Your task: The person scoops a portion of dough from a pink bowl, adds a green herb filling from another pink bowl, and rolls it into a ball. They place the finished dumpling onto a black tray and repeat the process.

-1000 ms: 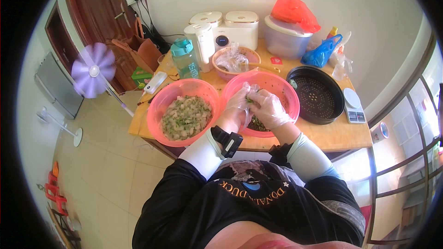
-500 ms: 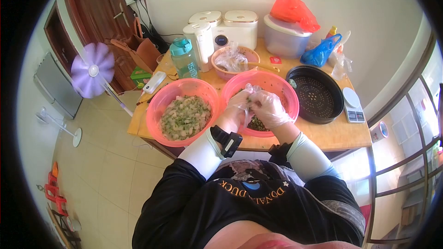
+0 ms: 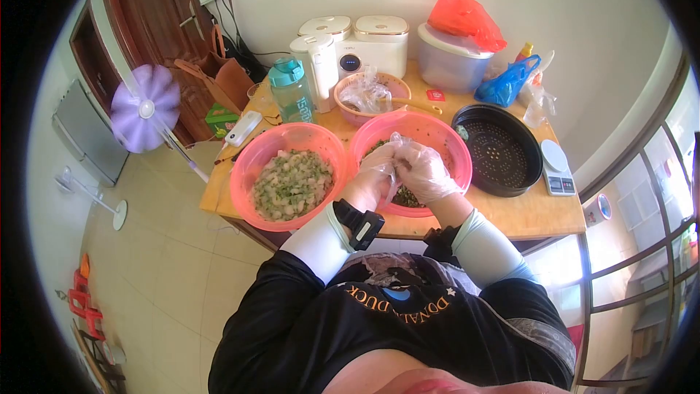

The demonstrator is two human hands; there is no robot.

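Over a pink basin (image 3: 456,142), my left hand (image 3: 378,168) and my right hand (image 3: 424,171) meet, both in clear plastic gloves. Their fingers are pinched together; whatever lies between them is hidden. Dark green chopped filling (image 3: 405,198) shows in the basin below. To the left, another pink basin (image 3: 244,201) holds pale chunks with chopped greens (image 3: 292,186). On the right stands a round black perforated steamer tray (image 3: 499,152), with a small pale greenish lump (image 3: 462,132) at its left edge.
Behind are a bowl (image 3: 397,87) with a plastic bag and wooden handle, a teal bottle (image 3: 293,95), a white kettle (image 3: 321,73) and a white appliance (image 3: 379,47). A lidded tub (image 3: 448,58), a blue bag (image 3: 507,80) and a kitchen scale (image 3: 558,168) stand right.
My hands have drawn slightly closer together, and my fingers are pressed more tightly at the same spot over the basin. The basins and tray have stayed in place.
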